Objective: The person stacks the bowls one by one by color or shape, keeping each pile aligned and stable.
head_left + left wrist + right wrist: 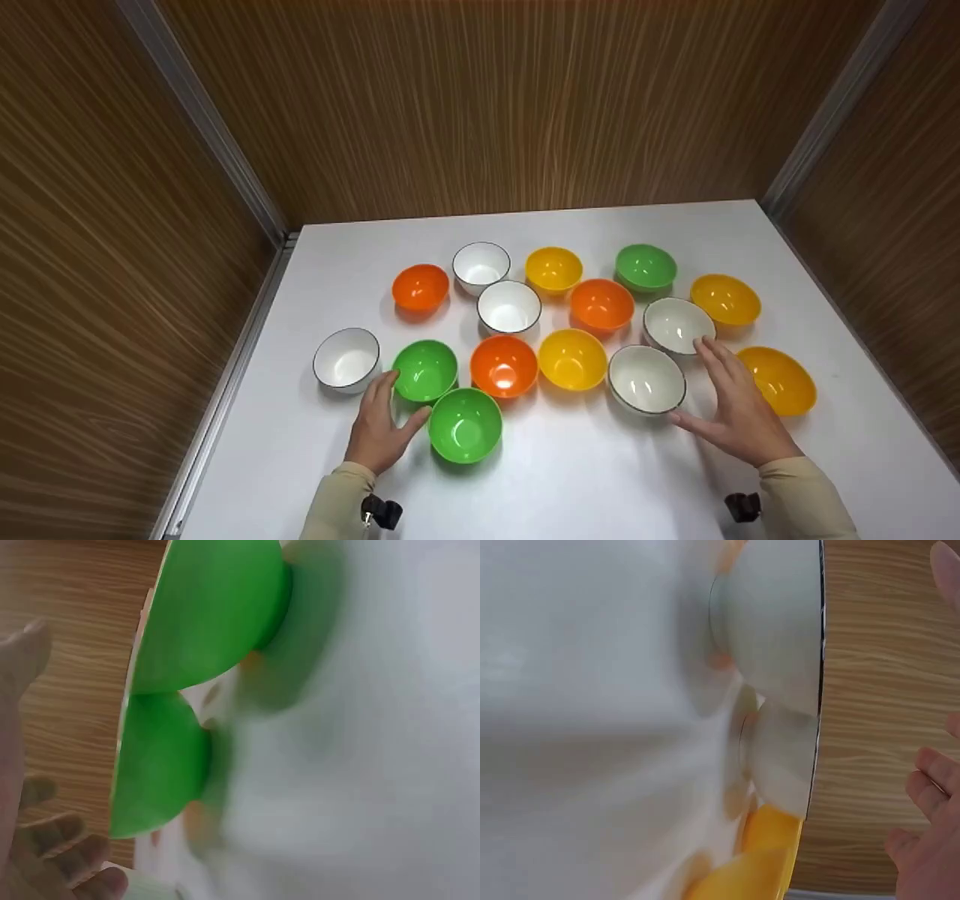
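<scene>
My left hand (381,429) is open beside two green bowls, its fingertips at the rim of the farther green bowl (425,371) and its thumb by the nearer green bowl (465,426). In the left wrist view the fingers (64,859) are spread and hold nothing. On the other side, my right hand (739,416) reaches toward two white bowls with dark rims. Its thumb is close to the nearer white bowl (646,380), and its fingers overlap the edge of the farther white bowl (679,326). The right wrist view shows those fingers (930,795) spread, gripping nothing.
Right of my right hand sits a yellow bowl (776,381), with another yellow bowl (725,300) behind. A lone white bowl (346,361) stands left. More orange, yellow, white and green bowls spread across the white table (570,480). Wood-grain panels (525,105) enclose it.
</scene>
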A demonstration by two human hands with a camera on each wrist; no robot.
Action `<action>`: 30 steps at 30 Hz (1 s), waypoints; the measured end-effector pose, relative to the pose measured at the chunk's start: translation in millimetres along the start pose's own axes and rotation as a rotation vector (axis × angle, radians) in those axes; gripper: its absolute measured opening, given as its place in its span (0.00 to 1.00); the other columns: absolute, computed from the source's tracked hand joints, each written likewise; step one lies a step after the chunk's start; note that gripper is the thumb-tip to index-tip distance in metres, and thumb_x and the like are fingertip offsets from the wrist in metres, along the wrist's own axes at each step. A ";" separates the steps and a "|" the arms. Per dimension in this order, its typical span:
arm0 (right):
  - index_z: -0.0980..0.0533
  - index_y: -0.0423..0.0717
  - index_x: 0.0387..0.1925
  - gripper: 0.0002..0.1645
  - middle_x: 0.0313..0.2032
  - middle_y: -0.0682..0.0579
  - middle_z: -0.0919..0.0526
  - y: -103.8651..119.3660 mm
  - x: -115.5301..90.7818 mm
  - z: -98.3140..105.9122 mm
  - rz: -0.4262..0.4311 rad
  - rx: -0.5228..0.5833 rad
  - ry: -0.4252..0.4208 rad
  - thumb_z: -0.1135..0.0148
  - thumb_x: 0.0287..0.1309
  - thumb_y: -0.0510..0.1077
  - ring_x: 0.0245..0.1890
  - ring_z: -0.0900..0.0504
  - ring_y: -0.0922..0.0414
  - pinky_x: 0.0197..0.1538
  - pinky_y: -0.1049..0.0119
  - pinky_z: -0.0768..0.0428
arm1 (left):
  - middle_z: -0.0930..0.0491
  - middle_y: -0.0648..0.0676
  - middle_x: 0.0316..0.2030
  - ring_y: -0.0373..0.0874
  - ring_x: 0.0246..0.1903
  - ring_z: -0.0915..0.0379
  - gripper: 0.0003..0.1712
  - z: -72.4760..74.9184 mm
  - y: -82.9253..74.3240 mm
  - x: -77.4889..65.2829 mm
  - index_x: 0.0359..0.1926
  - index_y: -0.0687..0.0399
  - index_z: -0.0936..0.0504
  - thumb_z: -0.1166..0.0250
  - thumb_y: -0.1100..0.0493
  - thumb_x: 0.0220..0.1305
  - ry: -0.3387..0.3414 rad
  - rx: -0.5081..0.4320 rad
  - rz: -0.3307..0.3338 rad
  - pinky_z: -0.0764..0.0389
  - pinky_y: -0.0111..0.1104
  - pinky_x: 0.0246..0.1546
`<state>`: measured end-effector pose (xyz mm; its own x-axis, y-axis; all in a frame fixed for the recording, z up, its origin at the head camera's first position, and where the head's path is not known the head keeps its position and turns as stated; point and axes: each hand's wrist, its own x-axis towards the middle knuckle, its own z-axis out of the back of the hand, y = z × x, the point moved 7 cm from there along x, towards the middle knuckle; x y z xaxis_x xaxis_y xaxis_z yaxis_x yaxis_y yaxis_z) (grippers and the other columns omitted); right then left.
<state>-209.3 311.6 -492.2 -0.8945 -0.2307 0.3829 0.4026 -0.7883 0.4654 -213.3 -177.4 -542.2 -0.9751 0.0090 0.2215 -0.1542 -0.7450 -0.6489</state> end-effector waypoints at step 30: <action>0.50 0.46 0.69 0.69 0.69 0.51 0.50 180.0 40.4 -149.5 0.607 -0.071 0.373 0.41 0.31 0.79 0.67 0.49 0.52 0.66 0.50 0.48 | 0.50 0.62 0.67 0.58 0.64 0.52 0.60 -46.5 43.8 26.9 0.70 0.53 0.55 0.29 0.41 0.44 -0.032 -0.408 0.308 0.49 0.51 0.63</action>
<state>-202.0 75.2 -512.3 -0.5284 -0.8104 0.2532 0.8482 -0.4911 0.1983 -253.7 -178.7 -598.5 -0.9808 -0.1951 -0.0075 0.0842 -0.3884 -0.9176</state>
